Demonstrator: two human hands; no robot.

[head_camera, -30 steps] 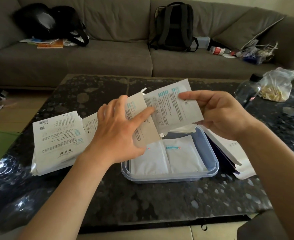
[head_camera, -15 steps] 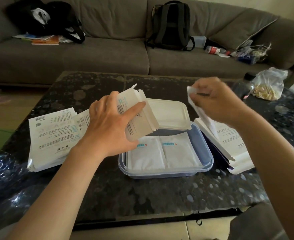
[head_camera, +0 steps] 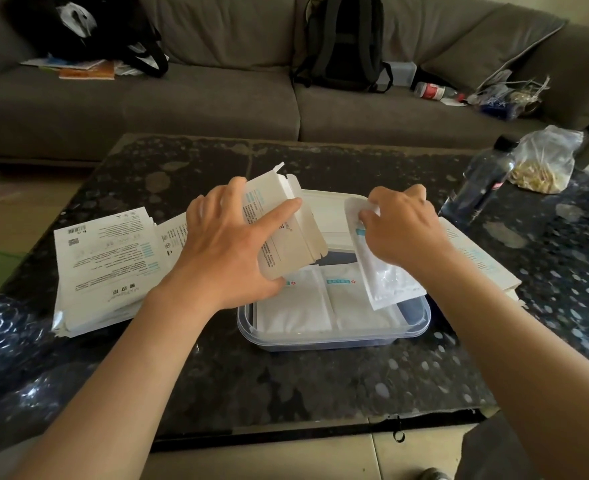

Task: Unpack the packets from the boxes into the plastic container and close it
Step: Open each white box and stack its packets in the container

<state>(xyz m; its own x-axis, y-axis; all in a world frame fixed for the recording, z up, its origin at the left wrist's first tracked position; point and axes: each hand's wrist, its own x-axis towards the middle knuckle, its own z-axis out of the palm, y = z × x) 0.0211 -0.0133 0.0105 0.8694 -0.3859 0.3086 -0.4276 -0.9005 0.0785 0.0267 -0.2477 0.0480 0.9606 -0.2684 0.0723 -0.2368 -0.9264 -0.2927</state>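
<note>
cardboard first: grips the open box point(head_camera: 286, 244) in the left hand point(head_camera: 220, 251) above the plastic container point(head_camera: 321, 341); has lowered the freed packet point(head_camera: 390, 278), pinched in the right hand point(head_camera: 404, 230), to the container's right side, over two packets point(head_camera: 293, 303) lying flat. likely next: release, discard box.

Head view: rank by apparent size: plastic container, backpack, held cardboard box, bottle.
1. plastic container, clearly largest.
2. backpack and cardboard box: look about alike. The backpack sits farther back and is cut off at the top, so I won't rank them.
3. bottle, smallest.
</note>
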